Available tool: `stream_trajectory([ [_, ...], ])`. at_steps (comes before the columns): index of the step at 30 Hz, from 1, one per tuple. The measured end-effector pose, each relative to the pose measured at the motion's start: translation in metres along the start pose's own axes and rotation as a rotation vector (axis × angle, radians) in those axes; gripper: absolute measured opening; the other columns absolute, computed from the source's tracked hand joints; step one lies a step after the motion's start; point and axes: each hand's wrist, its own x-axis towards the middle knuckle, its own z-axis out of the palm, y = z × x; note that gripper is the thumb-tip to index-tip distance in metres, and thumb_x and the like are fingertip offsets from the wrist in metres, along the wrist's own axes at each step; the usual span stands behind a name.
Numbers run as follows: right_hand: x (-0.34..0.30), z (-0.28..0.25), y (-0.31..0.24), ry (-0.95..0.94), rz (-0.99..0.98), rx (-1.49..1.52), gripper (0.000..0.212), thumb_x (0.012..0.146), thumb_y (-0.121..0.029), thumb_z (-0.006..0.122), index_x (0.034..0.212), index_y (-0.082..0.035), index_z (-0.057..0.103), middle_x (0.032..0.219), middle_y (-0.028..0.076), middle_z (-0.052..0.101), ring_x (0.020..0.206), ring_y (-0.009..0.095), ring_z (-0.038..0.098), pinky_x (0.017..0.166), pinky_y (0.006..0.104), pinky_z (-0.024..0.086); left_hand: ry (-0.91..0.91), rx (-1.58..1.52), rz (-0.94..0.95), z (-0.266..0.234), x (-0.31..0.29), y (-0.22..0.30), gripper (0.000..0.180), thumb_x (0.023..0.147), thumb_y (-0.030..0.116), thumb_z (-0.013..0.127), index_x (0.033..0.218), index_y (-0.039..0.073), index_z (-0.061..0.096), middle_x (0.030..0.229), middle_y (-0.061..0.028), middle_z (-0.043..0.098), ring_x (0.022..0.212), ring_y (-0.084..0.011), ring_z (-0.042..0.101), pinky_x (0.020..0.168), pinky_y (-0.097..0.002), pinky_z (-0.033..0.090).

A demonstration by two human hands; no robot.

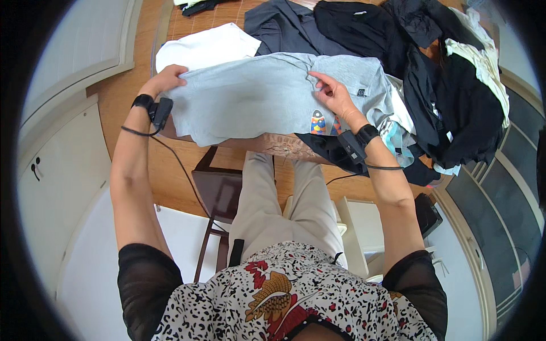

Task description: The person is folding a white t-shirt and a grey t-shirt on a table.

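Note:
A light grey T-shirt (pixel 244 96) lies stretched sideways across the table in front of me. It has a small black patch and colourful fish-shaped prints toward its right side. My left hand (pixel 168 81) is closed on its left end, thumb and fingers pinching the cloth near the upper corner. Over the right part of the shirt, my right hand (pixel 336 99) pinches the fabric at a crease, with bent fingers; the exact grip is partly hidden. Each wrist wears a black strap with a small box and a cable.
A white garment (pixel 207 48) lies behind the shirt at left. Dark clothes (pixel 364 28) are heaped at the back, and black and cream ones (pixel 455 96) pile up at right. Below the wooden table's near edge stands a dark brown chair (pixel 219 190); white drawers (pixel 364 224) stand right of my legs.

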Motion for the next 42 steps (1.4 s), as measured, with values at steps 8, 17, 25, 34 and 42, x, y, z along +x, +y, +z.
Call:
stream_trajectory([
  [8,-0.058,-0.028,0.022,0.663,0.123,-0.120,0.030,0.075,-0.002,0.060,0.105,-0.004,0.061,0.081,0.010,0.059,0.068,0.020,0.058,0.064,0.0298,0.048,0.507,0.398,-0.321,0.016,-0.005,0.001,0.018,0.076,0.018,0.062,0.088,0.005,0.065,0.091,-0.0169,0.066,0.085,-0.0353,0.063,0.073,-0.0421,0.049],
  [17,-0.105,-0.072,0.050,0.957,0.435,-0.328,0.070,0.059,-0.034,0.083,0.102,0.010,0.049,0.093,0.021,0.055,0.086,0.032,0.054,0.079,0.0395,0.043,0.226,-0.750,-0.268,0.003,-0.033,-0.004,0.022,0.070,0.014,0.061,0.090,0.004,0.063,0.080,0.0022,0.058,0.073,-0.0139,0.054,0.067,-0.0261,0.045],
  [25,-0.081,-0.055,0.069,0.771,0.713,-0.164,0.074,0.064,-0.029,0.074,0.117,0.012,0.043,0.102,0.031,0.059,0.098,0.042,0.058,0.087,0.0408,0.045,0.197,-0.127,-0.304,-0.006,-0.057,-0.017,0.038,0.075,0.033,0.070,0.094,0.001,0.065,0.080,-0.0076,0.065,0.073,-0.0196,0.060,0.067,-0.0330,0.048],
  [34,-0.088,-0.073,0.092,0.638,0.470,0.407,0.060,0.071,-0.034,0.075,0.106,0.012,0.057,0.106,0.018,0.062,0.095,0.024,0.059,0.084,0.0327,0.044,1.233,0.301,-0.220,0.035,-0.054,0.024,0.019,0.080,0.015,0.060,0.094,0.002,0.058,0.097,-0.0189,0.054,0.095,-0.0372,0.051,0.084,-0.0432,0.044],
  [42,-0.084,-0.080,0.072,0.605,0.557,0.542,0.043,0.073,-0.022,0.076,0.099,0.009,0.061,0.097,0.011,0.063,0.085,0.017,0.058,0.078,0.0300,0.044,0.821,0.225,-0.124,0.160,-0.026,0.111,0.063,0.076,0.024,0.070,0.132,0.021,0.042,0.140,-0.0208,0.029,0.124,-0.0466,0.031,0.089,-0.0571,0.040],
])
